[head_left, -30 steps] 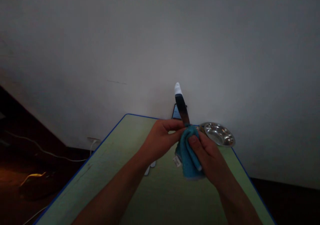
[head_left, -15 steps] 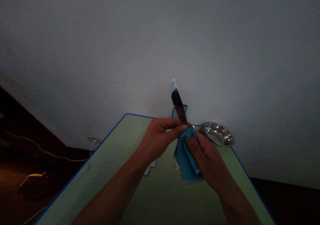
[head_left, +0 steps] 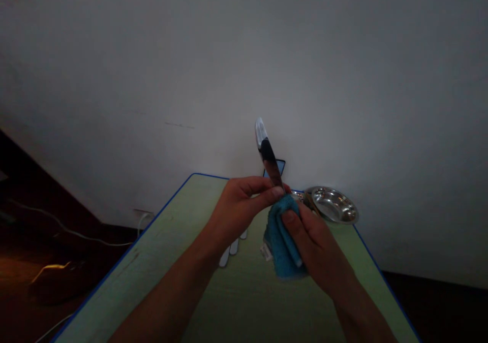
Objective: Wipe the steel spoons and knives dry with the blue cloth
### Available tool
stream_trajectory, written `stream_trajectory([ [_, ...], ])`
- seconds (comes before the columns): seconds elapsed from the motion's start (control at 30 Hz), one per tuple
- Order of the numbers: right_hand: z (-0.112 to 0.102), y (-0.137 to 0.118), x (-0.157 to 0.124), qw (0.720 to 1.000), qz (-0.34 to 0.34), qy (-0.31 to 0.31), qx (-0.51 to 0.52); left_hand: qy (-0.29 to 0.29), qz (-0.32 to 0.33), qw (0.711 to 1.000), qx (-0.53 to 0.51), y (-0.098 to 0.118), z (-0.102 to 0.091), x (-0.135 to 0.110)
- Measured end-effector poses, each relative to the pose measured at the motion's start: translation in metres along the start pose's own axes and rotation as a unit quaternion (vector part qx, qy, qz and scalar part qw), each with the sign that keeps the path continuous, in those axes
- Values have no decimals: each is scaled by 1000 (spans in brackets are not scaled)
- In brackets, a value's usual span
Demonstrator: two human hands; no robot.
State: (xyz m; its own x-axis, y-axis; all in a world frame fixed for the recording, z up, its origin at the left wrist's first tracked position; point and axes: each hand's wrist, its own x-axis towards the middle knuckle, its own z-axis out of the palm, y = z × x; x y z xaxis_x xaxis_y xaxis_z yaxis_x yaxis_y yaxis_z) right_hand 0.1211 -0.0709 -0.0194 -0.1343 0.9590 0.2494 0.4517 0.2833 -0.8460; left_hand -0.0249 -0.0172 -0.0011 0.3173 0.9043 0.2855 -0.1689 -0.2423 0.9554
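Note:
A table knife [head_left: 267, 150] points up and slightly left, its shiny rounded end standing against the wall. My left hand [head_left: 244, 203] pinches it low down between thumb and fingers. Just below, a blue cloth [head_left: 284, 246] with a white tag is bunched around the knife's lower end, which is hidden. My right hand [head_left: 314, 236] grips this cloth, thumb pressed on its front. Several pale rounded flat ends of cutlery [head_left: 234, 247] show on the table, partly covered by my left wrist.
The green table [head_left: 236, 302] has a blue edge and meets a grey wall. A shiny metal bowl [head_left: 335, 206] sits at its back right corner. Behind the knife, a phone [head_left: 280, 167] leans on the wall. A white cable [head_left: 95, 240] runs to a socket at left.
The knife has shifted slightly left and tilts a little more. My left hand moved slightly left with it, and more of the cutlery on the table shows.

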Motion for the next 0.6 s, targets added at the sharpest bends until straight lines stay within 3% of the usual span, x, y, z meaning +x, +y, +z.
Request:
stream_trajectory([
  [0.6, 0, -1, 0, 1000, -8, 1, -30, 7, 6, 1000, 3, 3, -5, 2],
])
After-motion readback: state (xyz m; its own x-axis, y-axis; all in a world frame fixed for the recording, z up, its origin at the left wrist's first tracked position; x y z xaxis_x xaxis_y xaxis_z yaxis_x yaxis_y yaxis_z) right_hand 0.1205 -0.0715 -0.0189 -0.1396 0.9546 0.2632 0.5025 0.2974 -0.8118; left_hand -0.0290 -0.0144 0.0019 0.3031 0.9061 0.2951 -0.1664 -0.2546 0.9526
